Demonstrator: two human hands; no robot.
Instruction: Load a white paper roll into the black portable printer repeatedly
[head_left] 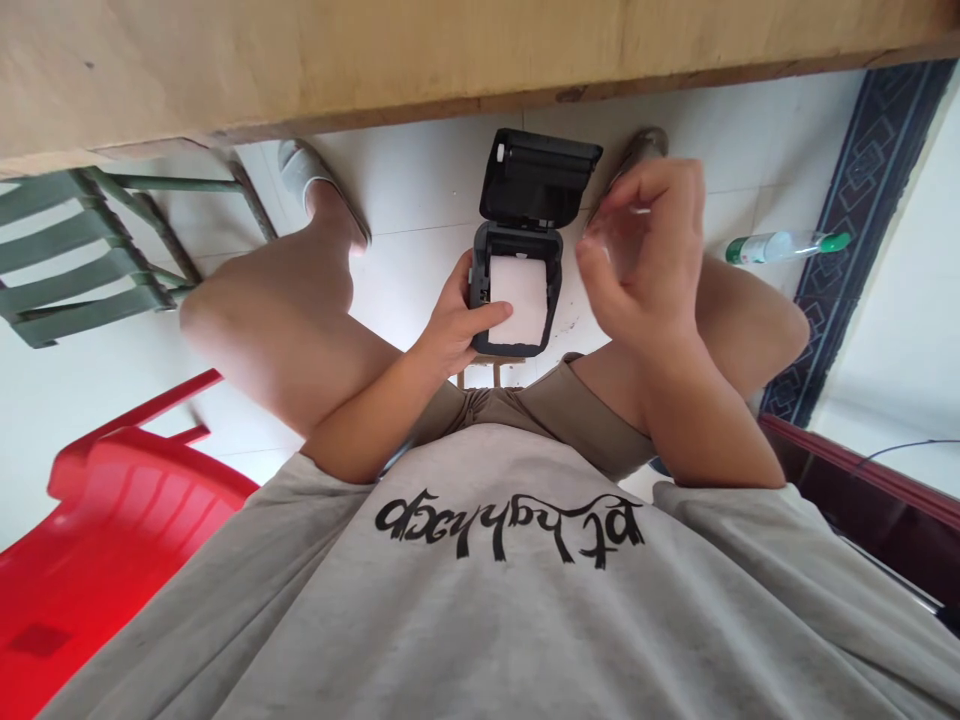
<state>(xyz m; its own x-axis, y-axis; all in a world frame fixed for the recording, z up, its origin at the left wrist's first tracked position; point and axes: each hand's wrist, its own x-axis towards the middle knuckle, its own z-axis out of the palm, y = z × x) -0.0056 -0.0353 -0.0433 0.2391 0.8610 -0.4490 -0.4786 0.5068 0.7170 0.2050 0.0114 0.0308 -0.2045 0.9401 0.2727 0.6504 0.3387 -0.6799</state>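
In my left hand point(457, 325) is a small black portable printer point(555, 300), gripped by its left side. Its hinged lid point(536, 180) stands swung up, away from my body. Inside the body sits a white paper roll point(525, 290), and my left thumb lies across its front left part. My right hand point(652, 250) is raised to the right of the printer, apart from it. Its fingers are curled, with thumb and fingertips close together and slightly blurred; whether anything small is between them I cannot make out.
A wooden table edge point(450, 75) runs across the top. On the left are a green slatted chair point(67, 250) and a red plastic chair point(142, 490). A plastic bottle with a green cap point(787, 246) lies on the tiled floor at right, beyond my knee.
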